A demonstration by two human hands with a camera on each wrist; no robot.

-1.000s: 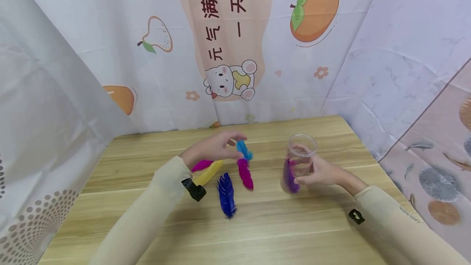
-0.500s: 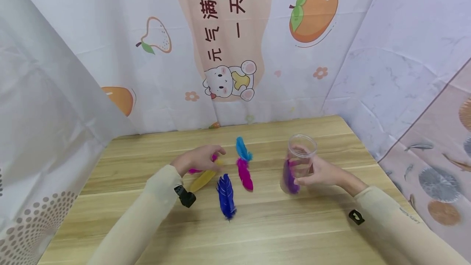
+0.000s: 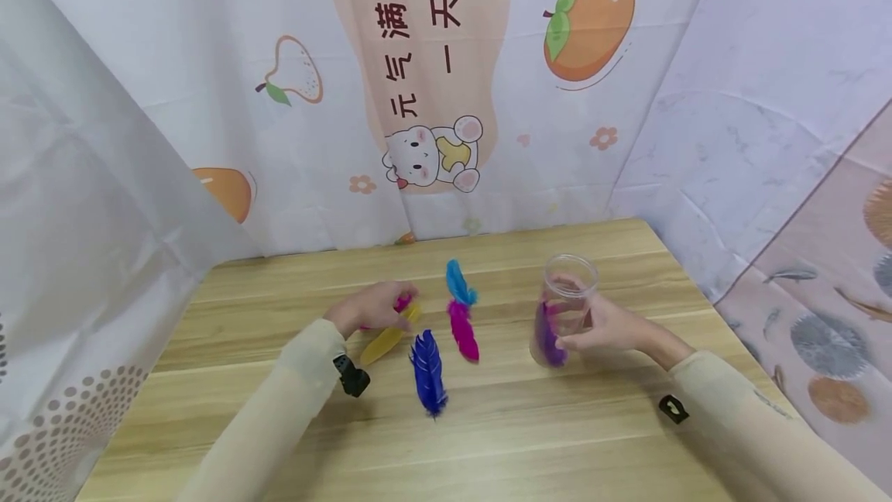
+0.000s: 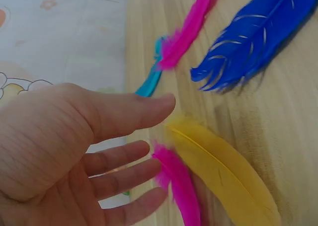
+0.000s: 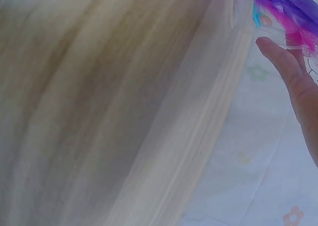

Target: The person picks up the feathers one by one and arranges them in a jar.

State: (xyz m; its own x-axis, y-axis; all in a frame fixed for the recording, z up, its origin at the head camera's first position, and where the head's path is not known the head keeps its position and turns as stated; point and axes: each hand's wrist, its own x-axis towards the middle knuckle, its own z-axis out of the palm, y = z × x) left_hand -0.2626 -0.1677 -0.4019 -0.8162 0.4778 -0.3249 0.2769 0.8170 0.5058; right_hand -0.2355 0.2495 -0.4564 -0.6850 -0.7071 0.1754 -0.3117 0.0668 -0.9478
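while gripping the cup [image 3: 570, 293] with the right hand [image 3: 606, 324], held the left hand [image 3: 372, 306] low over the pink feather [image 4: 181, 191]. had the left thumb stuck out and well apart from the left fingers, with nothing caught between them. could not tell if touching the fluff or only just beside it. had the right fingers and thumb curled round the side of the cup, with the purple feather [image 3: 550, 339] showing inside.

seemed best to bring the thumb to one side of the pink feather and the fingertips to the other, right down by the table [image 3: 523, 440], then pinch softly on the firm middle and not just on the fluff. looked wise to lift straight up, so as not to drag the yellow feather [image 4: 228, 171] lying just beside. seemed good, too, to hold the cup steady without squeezing hard.

found the pink feather on the left part of the table, partly hidden by the left hand in the head view. ran slantwise along its length, with the fluffy end by the fingertips, pointing far and to the right. lay much the same way as the yellow feather. saw the blue feather [image 3: 428, 374] running almost straight from near to far, and the other pink feather [image 3: 463, 331] nearly end to end with the light blue feather [image 3: 460, 283].
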